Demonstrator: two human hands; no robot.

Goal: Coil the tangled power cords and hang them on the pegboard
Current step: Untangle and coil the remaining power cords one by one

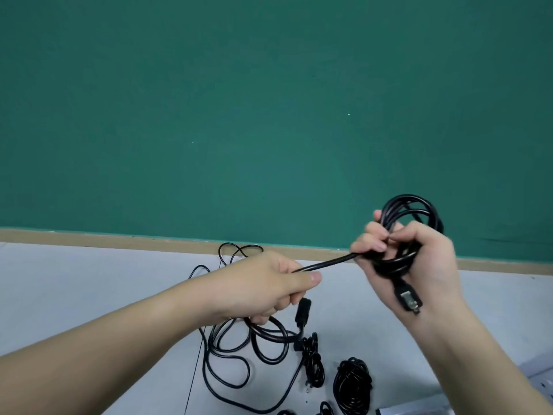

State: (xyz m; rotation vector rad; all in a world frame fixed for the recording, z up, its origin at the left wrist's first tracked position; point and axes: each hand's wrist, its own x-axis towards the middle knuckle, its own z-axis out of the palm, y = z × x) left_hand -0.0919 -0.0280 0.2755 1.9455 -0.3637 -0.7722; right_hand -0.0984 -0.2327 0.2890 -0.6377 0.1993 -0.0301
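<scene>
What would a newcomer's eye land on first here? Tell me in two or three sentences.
First, the two hands raised in the middle: the right hand grips a black coiled cord against the green wall, while the left hand pinches its taut free end. Next, the loose tangle of black cords sprawled on the grey surface below the left hand, with a tighter bundle near the bottom edge.

We see a plain green wall (239,100) with a tan strip (119,236) along its foot, above a pale grey floor (89,280). The coil (414,211), loose cords (227,363) and plug (408,299) are all black.
</scene>
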